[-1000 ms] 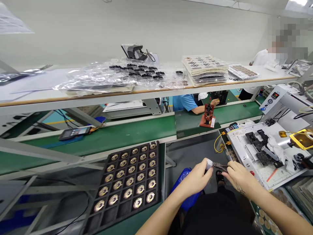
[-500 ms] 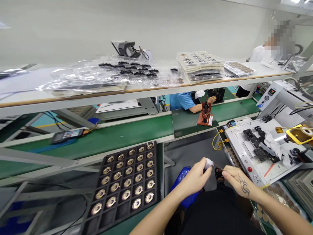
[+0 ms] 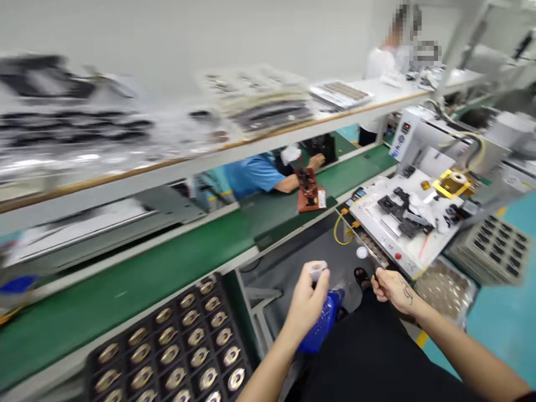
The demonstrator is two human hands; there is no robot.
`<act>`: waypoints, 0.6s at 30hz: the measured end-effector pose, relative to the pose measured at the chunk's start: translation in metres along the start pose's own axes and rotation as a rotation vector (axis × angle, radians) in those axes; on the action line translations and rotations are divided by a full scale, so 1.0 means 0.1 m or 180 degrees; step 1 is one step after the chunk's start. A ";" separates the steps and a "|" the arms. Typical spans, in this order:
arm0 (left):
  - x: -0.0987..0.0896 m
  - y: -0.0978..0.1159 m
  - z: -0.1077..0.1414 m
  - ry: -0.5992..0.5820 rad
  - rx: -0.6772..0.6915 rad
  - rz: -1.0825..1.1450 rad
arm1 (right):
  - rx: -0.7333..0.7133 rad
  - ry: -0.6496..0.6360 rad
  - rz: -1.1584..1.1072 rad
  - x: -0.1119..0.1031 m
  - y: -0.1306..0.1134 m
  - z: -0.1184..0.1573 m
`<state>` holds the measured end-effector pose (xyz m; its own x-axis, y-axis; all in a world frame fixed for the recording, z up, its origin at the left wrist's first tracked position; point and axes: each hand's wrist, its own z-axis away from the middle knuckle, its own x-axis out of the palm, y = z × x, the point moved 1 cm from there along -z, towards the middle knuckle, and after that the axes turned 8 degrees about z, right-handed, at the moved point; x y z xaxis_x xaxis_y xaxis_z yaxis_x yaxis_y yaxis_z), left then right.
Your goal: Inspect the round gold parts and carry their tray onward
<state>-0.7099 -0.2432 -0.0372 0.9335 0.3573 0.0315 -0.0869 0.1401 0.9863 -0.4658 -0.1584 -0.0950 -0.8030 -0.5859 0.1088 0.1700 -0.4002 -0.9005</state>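
Right hand [image 3: 396, 288] closed on tool [image 3: 374, 272], mostly hidden, blurred. Left hand [image 3: 307, 298] clamped on white piece [image 3: 317, 270]. White disc [image 3: 362, 253] now shows apart, right of it, unlike 0.5 s ago.

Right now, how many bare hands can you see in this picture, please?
3: the wearer's left hand, holding a small white object; the right hand, near a white round piece; and a blue-sleeved co-worker's hand beyond the red fixture. Others may be hidden.
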 end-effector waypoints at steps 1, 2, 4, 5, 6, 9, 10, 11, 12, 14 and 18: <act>-0.01 -0.01 -0.03 -0.0052 0.0058 -0.0007 | 0.0170 0.0091 0.0098 -0.14 0.21 0.09; -0.02 -0.03 -0.06 -0.0100 0.0112 0.0018 | 0.0346 0.0217 0.0153 -0.28 0.44 0.21; -0.04 -0.09 -0.14 -0.0167 0.0129 0.0154 | 0.0736 0.0564 0.0231 -0.55 0.98 0.51; -0.05 -0.13 -0.18 -0.0184 0.0076 0.0259 | 0.0930 0.0807 0.0255 -0.65 1.27 0.69; -0.05 -0.18 -0.20 -0.0179 -0.0010 0.0372 | 0.1163 0.1047 0.0263 -0.74 1.55 0.87; -0.04 -0.32 -0.25 -0.0088 -0.0309 0.0626 | 0.1917 0.1642 0.0185 -0.90 2.31 1.35; -0.03 -0.36 -0.25 -0.0072 -0.0396 0.0651 | 0.2133 0.1793 0.0117 -0.94 2.53 1.48; -0.01 -0.39 -0.26 -0.0068 -0.0466 0.0648 | 0.2348 0.1941 0.0042 -0.97 2.72 1.59; 0.01 -0.41 -0.27 -0.0083 -0.0526 0.0627 | 0.2555 0.2083 -0.0040 -1.02 2.89 1.69; 0.05 -0.42 -0.30 -0.0146 -0.0608 0.0551 | 0.2897 0.2386 -0.0244 -1.13 3.15 1.85; 0.14 -0.42 -0.35 -0.0276 -0.0679 0.0475 | 0.3029 0.3198 -0.0630 -1.56 3.45 2.13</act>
<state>-0.7050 -0.2121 -0.0840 0.9304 0.3094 0.1967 -0.2885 0.2866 0.9136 -0.1605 -0.3547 -0.3329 -0.8511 0.1231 -0.5104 -0.0004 -0.9723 -0.2339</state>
